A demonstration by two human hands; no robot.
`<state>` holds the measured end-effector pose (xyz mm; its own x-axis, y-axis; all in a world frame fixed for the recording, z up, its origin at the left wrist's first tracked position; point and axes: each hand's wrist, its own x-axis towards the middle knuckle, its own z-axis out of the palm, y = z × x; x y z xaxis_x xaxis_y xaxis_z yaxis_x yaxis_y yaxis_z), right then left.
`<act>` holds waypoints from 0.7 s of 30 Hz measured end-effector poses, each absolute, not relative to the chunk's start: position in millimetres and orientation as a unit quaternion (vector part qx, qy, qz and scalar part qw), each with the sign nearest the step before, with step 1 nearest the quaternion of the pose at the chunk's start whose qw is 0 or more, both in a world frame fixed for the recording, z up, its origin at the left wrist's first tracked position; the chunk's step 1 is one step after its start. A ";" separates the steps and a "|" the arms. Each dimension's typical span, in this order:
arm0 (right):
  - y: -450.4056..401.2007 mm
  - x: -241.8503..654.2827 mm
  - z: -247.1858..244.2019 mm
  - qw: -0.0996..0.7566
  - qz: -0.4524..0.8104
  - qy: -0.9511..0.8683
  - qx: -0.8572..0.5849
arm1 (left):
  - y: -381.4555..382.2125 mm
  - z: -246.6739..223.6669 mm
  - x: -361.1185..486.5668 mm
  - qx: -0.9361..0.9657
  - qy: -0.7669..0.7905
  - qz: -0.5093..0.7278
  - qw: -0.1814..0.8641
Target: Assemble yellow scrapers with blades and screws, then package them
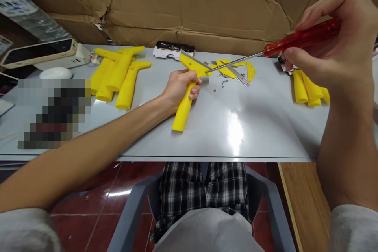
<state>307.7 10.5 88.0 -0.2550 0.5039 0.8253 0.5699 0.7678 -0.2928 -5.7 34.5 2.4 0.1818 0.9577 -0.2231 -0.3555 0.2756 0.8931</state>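
My left hand (184, 86) is wrapped round the neck of a yellow scraper (183, 112), whose head carries a metal blade and whose handle points toward me. In my right hand (333, 43) is a red-handled screwdriver (301, 39), its long shaft slanting down left with the tip at the scraper head. Just right of the head lie loose yellow plates (251, 71) and metal blades (240, 76). Several small screws (223, 82) are scattered beside them.
Yellow handles lie in a pile (125, 82) at the left and another (307, 88) at the right. A black and white box (173, 50), white mouse (56, 73) and phone (38, 53) stand toward the back. Cardboard (189, 8) lines the table's (206, 141) rear edge.
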 end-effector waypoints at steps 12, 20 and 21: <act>7.1 305.5 82.0 0.516 -0.037 -0.776 -0.361 | 34.8 1.9 -7.0 0.356 0.416 0.480 0.686; 11.4 303.9 83.3 0.555 0.016 -0.741 -0.378 | 33.4 4.0 -6.3 0.361 0.433 0.478 0.674; 12.5 303.3 82.2 0.557 0.006 -0.738 -0.382 | 33.4 4.0 -6.6 0.360 0.433 0.477 0.675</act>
